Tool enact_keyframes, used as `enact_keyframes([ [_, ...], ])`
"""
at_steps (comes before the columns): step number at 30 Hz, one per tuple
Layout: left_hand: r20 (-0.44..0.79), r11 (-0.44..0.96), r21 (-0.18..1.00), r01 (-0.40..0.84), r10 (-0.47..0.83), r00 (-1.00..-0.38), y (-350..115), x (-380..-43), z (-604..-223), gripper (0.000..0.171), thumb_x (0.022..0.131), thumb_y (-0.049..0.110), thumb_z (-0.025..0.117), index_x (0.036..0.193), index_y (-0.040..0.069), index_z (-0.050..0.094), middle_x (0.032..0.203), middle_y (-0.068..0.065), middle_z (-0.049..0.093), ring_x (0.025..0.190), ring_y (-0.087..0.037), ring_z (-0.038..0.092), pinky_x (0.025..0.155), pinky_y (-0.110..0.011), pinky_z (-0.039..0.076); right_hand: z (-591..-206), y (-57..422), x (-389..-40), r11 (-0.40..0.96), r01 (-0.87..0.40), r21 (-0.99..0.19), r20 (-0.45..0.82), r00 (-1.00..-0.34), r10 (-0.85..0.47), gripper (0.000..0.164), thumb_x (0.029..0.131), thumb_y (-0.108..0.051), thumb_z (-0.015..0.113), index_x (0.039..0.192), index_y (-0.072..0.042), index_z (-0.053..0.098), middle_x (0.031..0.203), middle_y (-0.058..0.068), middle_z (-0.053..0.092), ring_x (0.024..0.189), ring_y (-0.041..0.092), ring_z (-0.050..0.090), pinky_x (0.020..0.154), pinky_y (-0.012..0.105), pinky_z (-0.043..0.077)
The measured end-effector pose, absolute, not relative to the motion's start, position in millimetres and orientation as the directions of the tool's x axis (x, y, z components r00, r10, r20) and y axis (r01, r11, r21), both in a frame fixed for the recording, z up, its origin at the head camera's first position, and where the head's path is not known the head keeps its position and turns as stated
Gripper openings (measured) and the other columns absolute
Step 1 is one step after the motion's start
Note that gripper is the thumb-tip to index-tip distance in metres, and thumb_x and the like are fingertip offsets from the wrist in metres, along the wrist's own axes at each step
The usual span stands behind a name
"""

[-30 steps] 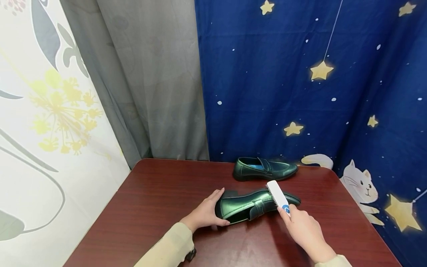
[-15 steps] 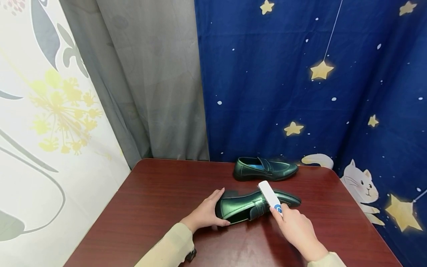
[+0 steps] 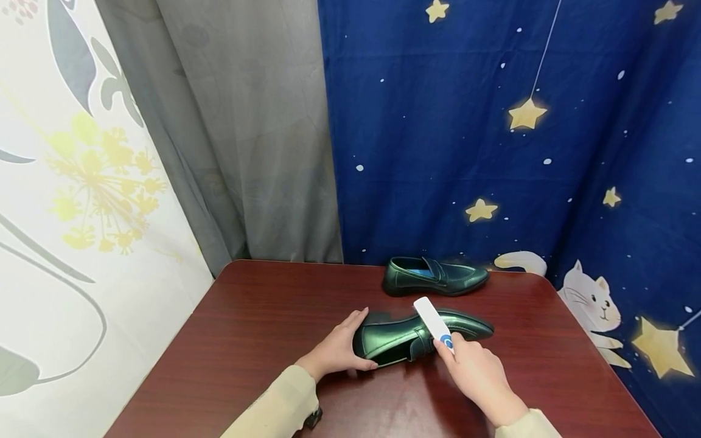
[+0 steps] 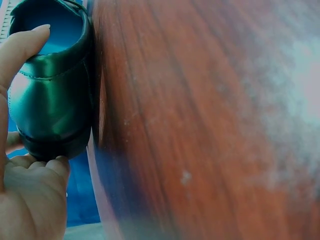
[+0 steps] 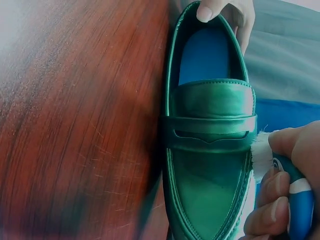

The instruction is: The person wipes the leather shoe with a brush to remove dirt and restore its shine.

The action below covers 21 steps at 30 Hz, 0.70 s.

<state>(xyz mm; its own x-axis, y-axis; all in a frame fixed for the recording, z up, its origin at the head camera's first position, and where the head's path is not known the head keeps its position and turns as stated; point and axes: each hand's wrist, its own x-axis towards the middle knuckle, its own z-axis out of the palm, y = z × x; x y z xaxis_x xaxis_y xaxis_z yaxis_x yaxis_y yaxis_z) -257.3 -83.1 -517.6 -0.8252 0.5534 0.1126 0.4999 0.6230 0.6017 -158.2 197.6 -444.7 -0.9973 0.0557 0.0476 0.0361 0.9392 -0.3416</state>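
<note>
A shiny dark green loafer (image 3: 389,337) lies tipped on its side on the table, toe to the right. My left hand (image 3: 342,347) grips its heel, the thumb over the rim of the opening and the fingers round the heel's back, as the left wrist view also shows on the loafer's heel (image 4: 52,107). My right hand (image 3: 476,371) holds a white brush (image 3: 431,317) with a blue mark by its handle. In the right wrist view the pale bristles (image 5: 261,155) touch the loafer's side near the strap (image 5: 210,134). The brush partly hides the vamp in the head view.
A matching green loafer (image 3: 435,277) stands upright at the table's back edge, behind the held one. The red-brown wooden table (image 3: 263,304) has a grey curtain (image 3: 274,134) and a blue starry curtain (image 3: 416,134) behind it.
My right hand has slid the brush leftward along the loafer, from nearer the toe to the strap. The left hand and both loafers have stayed in place.
</note>
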Motion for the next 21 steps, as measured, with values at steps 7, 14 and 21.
enact_keyframes([
  [7, 0.111, 0.620, 0.605, 0.500, 0.556, -0.824, -83.2, -256.6, -517.3, 0.113, 0.058, 0.064, 0.074, 0.144, 0.039, 0.006, 0.150, -0.008, 0.016, 0.133, -0.022, 0.023, 0.097, -0.042, 0.034, -442.4, 194.9, -157.6, 0.935, 0.035, -0.354, 0.042, -0.998, 0.053, 0.043, 0.090, -0.051, 0.045, 0.089, -0.008, 0.053, 0.058, 0.002, 0.044, 0.048, 0.019, 0.042, 0.043, 0.035, 0.031],
  [14, 0.107, 0.616, 0.611, 0.497, 0.558, -0.823, -83.5, -256.2, -516.6, 0.112, 0.058, 0.064, 0.074, 0.144, 0.039, 0.006, 0.150, -0.008, 0.016, 0.133, -0.021, 0.023, 0.097, -0.042, 0.034, -442.9, 192.9, -159.1, 0.935, 0.027, -0.355, 0.054, -0.997, 0.049, 0.042, 0.090, -0.051, 0.045, 0.085, -0.010, 0.052, 0.057, 0.002, 0.043, 0.047, 0.020, 0.042, 0.043, 0.035, 0.031],
  [21, 0.112, 0.616, 0.609, 0.500, 0.558, -0.822, -83.1, -255.3, -514.6, 0.112, 0.058, 0.066, 0.073, 0.144, 0.039, 0.006, 0.150, -0.008, 0.016, 0.133, -0.022, 0.023, 0.097, -0.043, 0.034, -444.2, 189.5, -160.6, 0.929, 0.024, -0.369, 0.045, -0.998, 0.043, 0.043, 0.090, -0.053, 0.044, 0.085, -0.011, 0.052, 0.058, 0.002, 0.044, 0.048, 0.019, 0.042, 0.043, 0.034, 0.030],
])
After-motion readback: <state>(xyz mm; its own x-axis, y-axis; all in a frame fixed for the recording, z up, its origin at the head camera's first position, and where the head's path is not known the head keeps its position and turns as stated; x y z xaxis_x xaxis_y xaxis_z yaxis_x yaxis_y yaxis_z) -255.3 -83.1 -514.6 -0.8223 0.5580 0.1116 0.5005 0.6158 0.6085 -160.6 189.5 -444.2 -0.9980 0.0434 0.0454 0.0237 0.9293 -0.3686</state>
